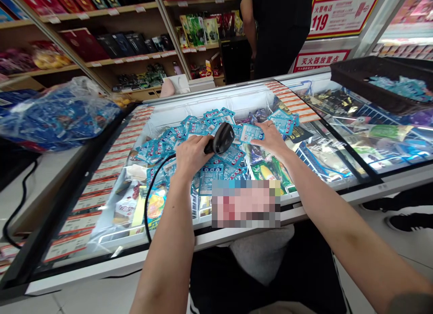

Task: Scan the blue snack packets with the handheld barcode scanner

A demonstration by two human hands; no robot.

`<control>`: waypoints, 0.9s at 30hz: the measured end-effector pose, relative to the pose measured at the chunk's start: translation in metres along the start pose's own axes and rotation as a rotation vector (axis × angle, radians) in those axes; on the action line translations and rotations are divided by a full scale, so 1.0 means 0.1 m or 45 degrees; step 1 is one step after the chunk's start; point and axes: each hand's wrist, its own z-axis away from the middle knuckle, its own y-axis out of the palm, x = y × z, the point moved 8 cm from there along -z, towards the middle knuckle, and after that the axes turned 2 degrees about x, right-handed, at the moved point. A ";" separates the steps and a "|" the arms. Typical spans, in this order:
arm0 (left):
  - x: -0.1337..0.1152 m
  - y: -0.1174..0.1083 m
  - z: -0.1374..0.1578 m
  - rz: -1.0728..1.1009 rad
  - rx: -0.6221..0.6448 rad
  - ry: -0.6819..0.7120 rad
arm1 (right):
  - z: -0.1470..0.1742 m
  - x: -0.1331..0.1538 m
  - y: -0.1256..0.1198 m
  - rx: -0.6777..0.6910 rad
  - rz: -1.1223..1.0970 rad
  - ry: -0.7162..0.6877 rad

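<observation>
Left hand [193,155]: fingers wrapped round handle of black scanner [224,137], scanner head at the hand's 2 o'clock. Right hand [273,140]: thumb and fingers pinch blue packet [251,134], at the scanner's 3 o'clock. Loose packets [211,175] lie around on glass-topped freezer [101,267].

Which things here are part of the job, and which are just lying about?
In use:
- scanner, in left hand
- blue packet, in right hand
- probably loose packets

Likely just about:
- shelf boxes
- wall sign
</observation>
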 end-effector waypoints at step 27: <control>-0.11 0.04 -0.01 0.029 0.086 0.140 | -0.06 -0.16 -0.06 -0.158 -0.466 0.111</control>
